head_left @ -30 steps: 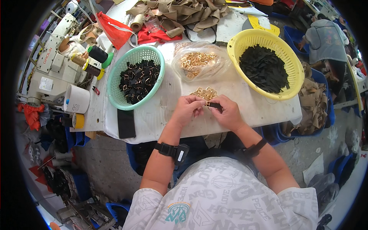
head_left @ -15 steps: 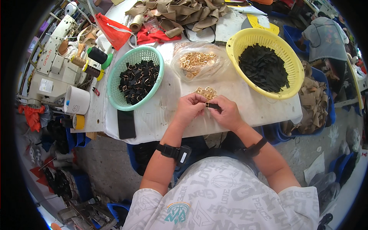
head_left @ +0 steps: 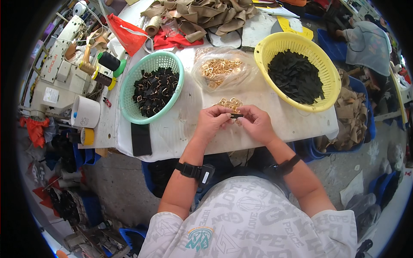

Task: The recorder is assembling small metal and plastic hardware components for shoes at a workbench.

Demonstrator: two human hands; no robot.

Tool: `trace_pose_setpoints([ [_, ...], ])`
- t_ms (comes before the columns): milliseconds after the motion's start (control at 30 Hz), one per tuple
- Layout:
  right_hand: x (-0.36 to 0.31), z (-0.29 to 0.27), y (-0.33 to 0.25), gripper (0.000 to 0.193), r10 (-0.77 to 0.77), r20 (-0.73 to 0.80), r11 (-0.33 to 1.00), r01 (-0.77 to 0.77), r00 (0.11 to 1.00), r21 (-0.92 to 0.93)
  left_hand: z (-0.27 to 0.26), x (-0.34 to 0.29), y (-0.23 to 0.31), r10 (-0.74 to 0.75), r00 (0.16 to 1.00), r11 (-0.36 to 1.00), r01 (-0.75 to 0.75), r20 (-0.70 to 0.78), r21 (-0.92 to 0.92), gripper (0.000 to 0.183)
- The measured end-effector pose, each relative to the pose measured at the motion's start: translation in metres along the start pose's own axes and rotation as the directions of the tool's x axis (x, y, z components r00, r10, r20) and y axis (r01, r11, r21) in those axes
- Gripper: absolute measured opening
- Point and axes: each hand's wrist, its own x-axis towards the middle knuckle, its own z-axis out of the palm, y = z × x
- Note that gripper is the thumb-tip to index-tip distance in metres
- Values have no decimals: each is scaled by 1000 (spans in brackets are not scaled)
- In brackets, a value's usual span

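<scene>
My left hand [head_left: 213, 120] and my right hand [head_left: 258, 123] meet over the near part of the white-covered table, fingers pinched. Between them they hold a short black fabric strip [head_left: 235, 115]. A gold glint shows at the strip, but my fingers hide whether a ring is on it. Just beyond lies a small pile of gold square rings [head_left: 230, 102]. Farther back, a clear plastic bag [head_left: 241, 81] contains more gold rings. At the left, a mint green basket [head_left: 177, 94] holds black strips fitted with gold rings; at the right, a yellow basket [head_left: 333, 84] holds plain black strips.
A dark phone [head_left: 141, 140] lies below the green basket. Brown fabric pieces [head_left: 202, 17] and red cloth [head_left: 170, 41] cover the table's far side. Thread spools [head_left: 109, 62] and a sewing machine [head_left: 58, 73] stand left. Another person [head_left: 368, 45] is at the far right, near blue bins.
My right fingers have shifted on the black strip, which now lies level between both hands rather than slanting under the right fingers. The person at the far right has moved slightly.
</scene>
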Motion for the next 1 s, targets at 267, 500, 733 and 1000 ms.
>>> trace_pose_setpoints([
  [267,3,-4,-5,18,144,50,974,-151,988,171,-2,-1,2,9,1000,1000,-9,9,-12,11],
  [500,2,-5,-5,15,142,29,976,-145,989,164,-3,1,-1,9,1000,1000,-9,14,-21,11],
  [733,2,-4,-8,14,129,5,985,-129,992,111,-2,1,-1,7,1000,1000,-7,0,-29,10],
  [1000,4,-2,-2,15,108,-110,986,-93,988,140,2,2,-1,-4,997,999,-1,-80,-53,12],
])
